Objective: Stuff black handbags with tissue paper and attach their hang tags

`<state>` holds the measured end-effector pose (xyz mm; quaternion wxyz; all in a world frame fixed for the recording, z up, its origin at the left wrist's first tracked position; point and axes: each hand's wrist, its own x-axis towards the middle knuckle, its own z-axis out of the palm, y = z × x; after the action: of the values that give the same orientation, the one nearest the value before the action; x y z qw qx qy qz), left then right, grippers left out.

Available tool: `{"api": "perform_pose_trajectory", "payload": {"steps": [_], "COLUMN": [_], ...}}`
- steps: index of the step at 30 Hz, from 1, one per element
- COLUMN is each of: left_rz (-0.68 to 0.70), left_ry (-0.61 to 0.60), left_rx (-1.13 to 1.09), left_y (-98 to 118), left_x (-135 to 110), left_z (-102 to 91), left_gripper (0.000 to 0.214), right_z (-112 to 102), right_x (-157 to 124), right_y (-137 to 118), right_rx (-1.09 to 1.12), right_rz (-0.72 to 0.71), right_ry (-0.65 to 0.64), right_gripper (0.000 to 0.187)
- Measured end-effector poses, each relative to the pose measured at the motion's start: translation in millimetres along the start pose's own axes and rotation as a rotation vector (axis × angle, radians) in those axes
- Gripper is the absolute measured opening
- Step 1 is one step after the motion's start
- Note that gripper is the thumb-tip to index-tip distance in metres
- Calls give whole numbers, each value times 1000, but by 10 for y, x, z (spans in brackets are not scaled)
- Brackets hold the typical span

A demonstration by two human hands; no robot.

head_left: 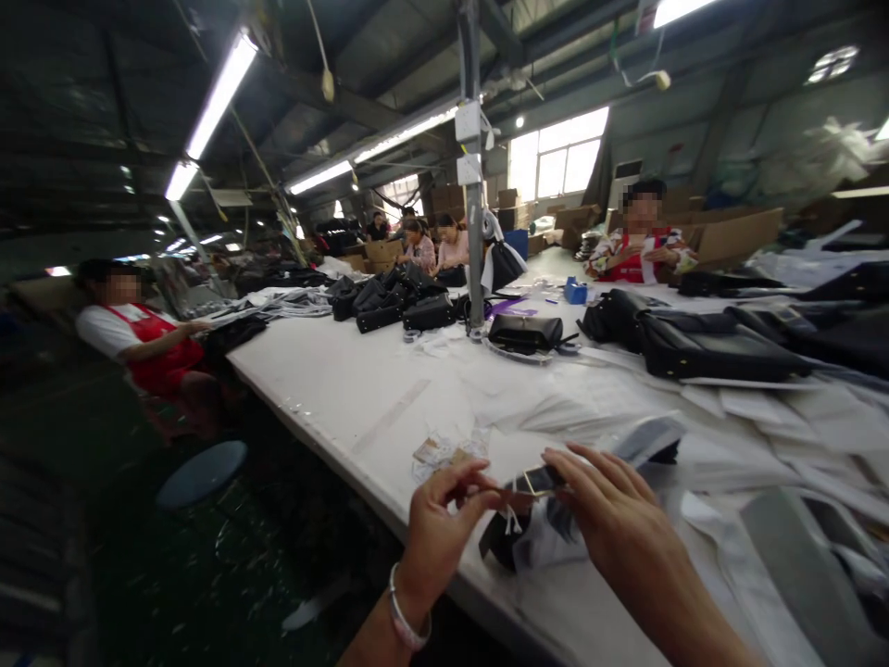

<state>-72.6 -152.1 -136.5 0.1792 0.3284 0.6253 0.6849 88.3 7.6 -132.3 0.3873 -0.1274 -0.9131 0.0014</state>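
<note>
My left hand (448, 523), with a bangle at the wrist, pinches a thin brown piece (512, 497) between thumb and fingers. White string ends (512, 521) dangle just below it. My right hand (618, 514) is closed on a black strap, right beside a gold-rimmed rectangular metal buckle (538, 481). Its fingertips partly cover the strap. Black and white wrapped material (548, 537) lies under both hands at the table's near edge, and I cannot make out its full shape. Small clear packets (451, 452) with brown contents lie just beyond my left hand.
A long white table (333, 380) stretches away, with a metal post (475, 232) beside it. Black bags (722, 338) are piled at the right, and another black bag (525, 332) sits near the post. A round stool (201, 472) stands at left. Co-workers in red aprons (153, 338) sit around.
</note>
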Motion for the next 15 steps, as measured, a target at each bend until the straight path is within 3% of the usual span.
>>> {"api": "perform_pose_trajectory", "payload": {"steps": [3, 6, 11, 15], "left_rz": [-156, -256, -468, -452], "left_ry": [156, 241, 256, 277], "left_rx": [-141, -236, -439, -461], "left_y": [-200, -440, -773, -843], "left_x": [-53, -97, -239, -335], "left_z": [-136, -217, -193, -185], "left_gripper": [43, 50, 60, 61], "right_z": [46, 79, 70, 47], "right_x": [25, 44, 98, 142], "right_y": [-14, -33, -77, -62], "right_rx": [120, 147, 134, 112], "right_rz": [94, 69, 104, 119], "right_ry": [-40, -46, 55, 102], "right_gripper": [28, 29, 29, 27]}}
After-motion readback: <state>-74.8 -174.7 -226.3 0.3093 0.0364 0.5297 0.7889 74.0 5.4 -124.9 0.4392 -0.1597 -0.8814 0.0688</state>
